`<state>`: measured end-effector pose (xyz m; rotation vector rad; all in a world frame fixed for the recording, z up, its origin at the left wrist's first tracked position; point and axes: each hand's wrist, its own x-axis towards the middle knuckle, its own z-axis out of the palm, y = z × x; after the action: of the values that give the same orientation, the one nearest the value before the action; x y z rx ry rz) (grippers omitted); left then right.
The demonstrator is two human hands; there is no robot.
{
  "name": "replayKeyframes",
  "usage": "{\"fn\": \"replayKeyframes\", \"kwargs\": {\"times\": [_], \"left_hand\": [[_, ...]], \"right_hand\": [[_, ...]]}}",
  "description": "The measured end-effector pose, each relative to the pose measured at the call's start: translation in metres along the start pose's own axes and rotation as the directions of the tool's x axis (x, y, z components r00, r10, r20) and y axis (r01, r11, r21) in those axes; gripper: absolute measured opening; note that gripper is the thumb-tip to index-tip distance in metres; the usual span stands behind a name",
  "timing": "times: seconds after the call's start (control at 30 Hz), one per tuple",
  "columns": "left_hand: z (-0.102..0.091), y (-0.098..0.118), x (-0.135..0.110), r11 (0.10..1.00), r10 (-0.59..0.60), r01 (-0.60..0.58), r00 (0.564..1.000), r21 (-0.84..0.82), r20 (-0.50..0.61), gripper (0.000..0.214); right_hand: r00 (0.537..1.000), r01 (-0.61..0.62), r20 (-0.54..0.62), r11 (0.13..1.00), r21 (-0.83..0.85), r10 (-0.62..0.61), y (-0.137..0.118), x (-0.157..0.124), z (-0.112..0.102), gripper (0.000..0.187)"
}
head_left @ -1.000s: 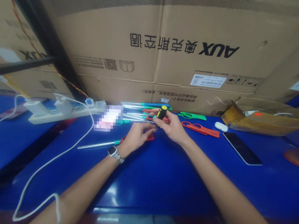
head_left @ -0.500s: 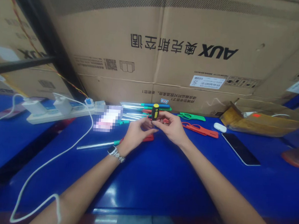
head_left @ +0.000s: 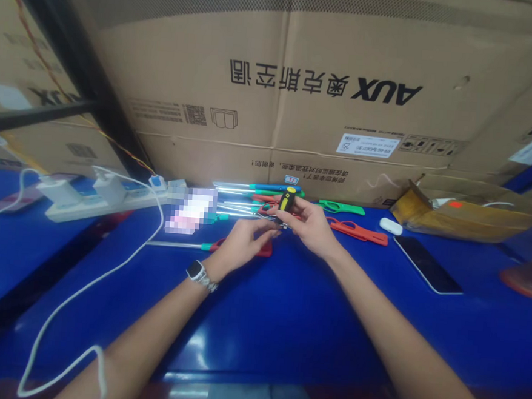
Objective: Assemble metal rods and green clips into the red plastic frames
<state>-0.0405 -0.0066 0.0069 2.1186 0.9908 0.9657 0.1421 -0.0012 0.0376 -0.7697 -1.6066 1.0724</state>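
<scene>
My right hand is closed around a screwdriver with a black and yellow handle, which leans slightly to the right. Close beside it, my left hand pinches with thumb and fingertips near the screwdriver's lower end. Whatever sits in that pinch is too small and blurred to name. Under my left hand lies a long-nosed lighter with a red handle, a green collar and a metal tube pointing left. Behind both hands, several similar long metal-tubed pieces with coloured handles lie in a pile.
Right of my hands are a green handle shell, a red one, a white earphone case and a phone. A power strip with a white cable lies left. A cardboard box stands behind.
The screwdriver has gone from upright to leaning right and moved a little right with my right hand. The lighter beneath my left hand has turned, its tube now lying nearly level.
</scene>
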Motion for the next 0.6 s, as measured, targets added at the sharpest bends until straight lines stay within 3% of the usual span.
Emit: {"fn": "replayKeyframes", "kwargs": {"times": [0.1, 0.2, 0.3, 0.4, 0.5, 0.6], "left_hand": [[-0.015, -0.005, -0.004, 0.971, -0.03, 0.004, 0.994, 0.24, 0.104, 0.042], [-0.026, -0.006, -0.007, 0.928, -0.12, 0.022, 0.963, 0.373, 0.242, 0.032], [-0.027, -0.003, -0.006, 0.915, -0.135, 0.007, 0.948, 0.404, 0.287, 0.026], [-0.023, -0.004, -0.005, 0.917, -0.121, 0.0, 0.953, 0.4, 0.277, 0.026], [-0.02, -0.011, -0.005, 0.927, -0.113, 0.012, 0.962, 0.375, 0.25, 0.026], [-0.019, -0.017, -0.006, 0.935, -0.115, 0.027, 0.967, 0.355, 0.228, 0.026]], "right_hand": [[0.993, 0.019, -0.115, 0.996, -0.092, -0.029, 0.004, 0.001, 0.004, 0.036], [0.966, 0.017, -0.252, 0.985, -0.173, -0.061, 0.011, 0.004, 0.013, 0.042], [0.949, 0.011, -0.307, 0.982, -0.19, -0.07, 0.015, 0.006, 0.022, 0.044], [0.969, -0.001, -0.245, 0.991, -0.134, -0.032, 0.011, 0.005, 0.023, 0.041], [0.996, -0.044, -0.079, 0.997, -0.058, 0.04, 0.002, 0.001, 0.015, 0.034], [0.993, -0.098, 0.052, 0.991, -0.092, 0.103, -0.006, -0.002, 0.003, 0.03]]}}
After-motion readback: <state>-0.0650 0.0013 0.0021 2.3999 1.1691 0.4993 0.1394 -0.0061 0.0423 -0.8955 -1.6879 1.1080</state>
